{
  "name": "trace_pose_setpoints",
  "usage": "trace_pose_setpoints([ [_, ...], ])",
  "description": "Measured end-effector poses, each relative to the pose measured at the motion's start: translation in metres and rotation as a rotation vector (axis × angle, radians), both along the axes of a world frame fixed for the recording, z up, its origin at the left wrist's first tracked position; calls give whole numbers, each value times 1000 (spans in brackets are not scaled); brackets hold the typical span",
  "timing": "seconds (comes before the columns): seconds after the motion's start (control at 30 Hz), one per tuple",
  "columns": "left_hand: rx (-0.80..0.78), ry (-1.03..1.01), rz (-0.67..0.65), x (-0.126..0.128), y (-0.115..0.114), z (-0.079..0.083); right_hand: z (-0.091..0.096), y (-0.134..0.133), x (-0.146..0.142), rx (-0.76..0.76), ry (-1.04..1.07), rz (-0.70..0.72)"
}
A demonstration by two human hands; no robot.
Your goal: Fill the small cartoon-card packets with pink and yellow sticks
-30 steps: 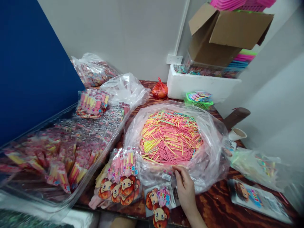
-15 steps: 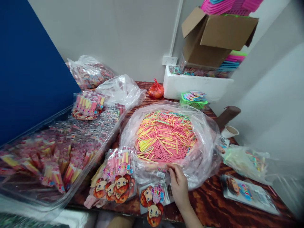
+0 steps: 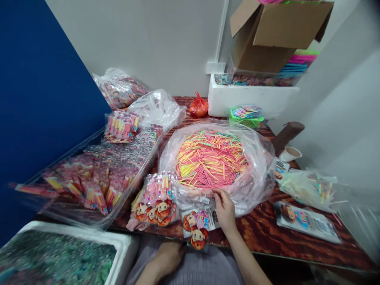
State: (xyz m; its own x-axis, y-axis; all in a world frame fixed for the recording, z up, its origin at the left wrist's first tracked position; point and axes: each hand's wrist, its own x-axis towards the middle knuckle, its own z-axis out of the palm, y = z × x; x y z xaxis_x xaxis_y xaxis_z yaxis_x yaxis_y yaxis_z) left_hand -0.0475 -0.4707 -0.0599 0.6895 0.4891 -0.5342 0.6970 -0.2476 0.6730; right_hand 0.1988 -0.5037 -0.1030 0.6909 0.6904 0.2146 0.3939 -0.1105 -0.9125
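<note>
My right hand (image 3: 225, 209) is at the front rim of a large clear plastic bag (image 3: 258, 186), its fingers bent together; what they hold, if anything, is hidden. Thin pink, yellow and green sticks (image 3: 210, 162) fill the bag. Just left of that hand lie cartoon-printed packets (image 3: 198, 235) marked "Stick", overhanging the table edge. Farther left, more filled packets (image 3: 157, 202) overlap in a pile. My left hand (image 3: 169, 255) is low over my lap at the table's front edge, with its fingers hidden.
A clear tray (image 3: 130, 194) of filled packets stands left, above a white foam box (image 3: 121, 253). Behind are a red bag (image 3: 198, 106), a green basket (image 3: 246, 120) and a long foam box (image 3: 252, 99) under a cardboard box (image 3: 291, 27). A paper cup (image 3: 291, 153) tilts at right.
The view has shifted, so the table sits higher and my left hand and the lower foam box show more. My right hand stays at the bag's front rim.
</note>
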Motion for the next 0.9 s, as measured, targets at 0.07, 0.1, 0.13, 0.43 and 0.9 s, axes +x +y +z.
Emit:
trace_pose_setpoints([
  [0.07, -6, 18, -125, -1, 8, 1, 4, -1, 3, -8, 92, 23],
  [0.1, -12, -6, -145, -2, 9, 7, 8, -1, 5, -13, 128, 40],
  [0.13, -10, -43, -144, -4, 9, 15, 12, 0, 7, -25, 135, 63],
  [0.43, 399, -367, 137, 47, 16, 54, 43, 8, 5, -186, -264, 206],
  [0.9, 86, -678, 325, 98, 48, 41, 112, 4, -4, -32, 115, 367],
])
